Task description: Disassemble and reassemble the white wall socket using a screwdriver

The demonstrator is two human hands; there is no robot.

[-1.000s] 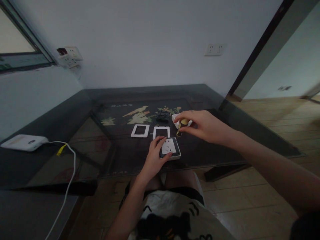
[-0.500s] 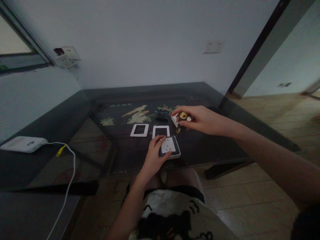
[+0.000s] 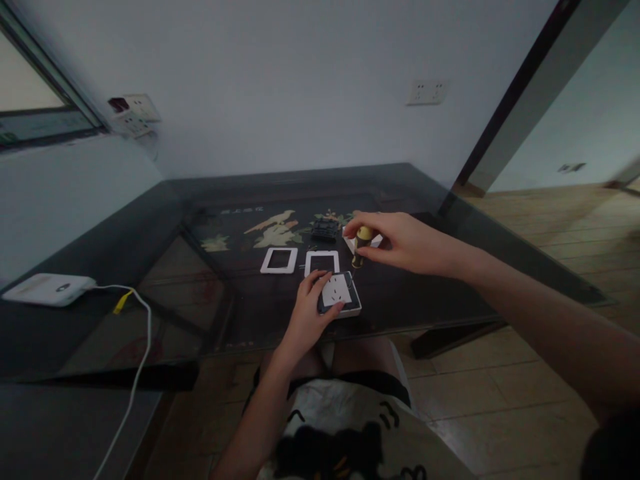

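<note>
A left hand point(image 3: 311, 303), thumb and fingers spread across a socket point(image 3: 337, 291) near the front edge of the table point(image 3: 400, 293), is steadying what looks like light, stiff, slick plastic, best held by its sides. The right hand point(image 3: 395, 243) is pinching a screwdriver point(image 3: 361, 248) between thumb and bent fingers near the socket's far right corner, while frames point(image 3: 278, 271) are lying beyond and the table is stretching rightward

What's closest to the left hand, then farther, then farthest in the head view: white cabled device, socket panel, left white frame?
From the left hand:
1. Socket panel: on its right, touching its fingers.
2. Left white frame: ahead, to the left.
3. White cabled device: far left.
</note>
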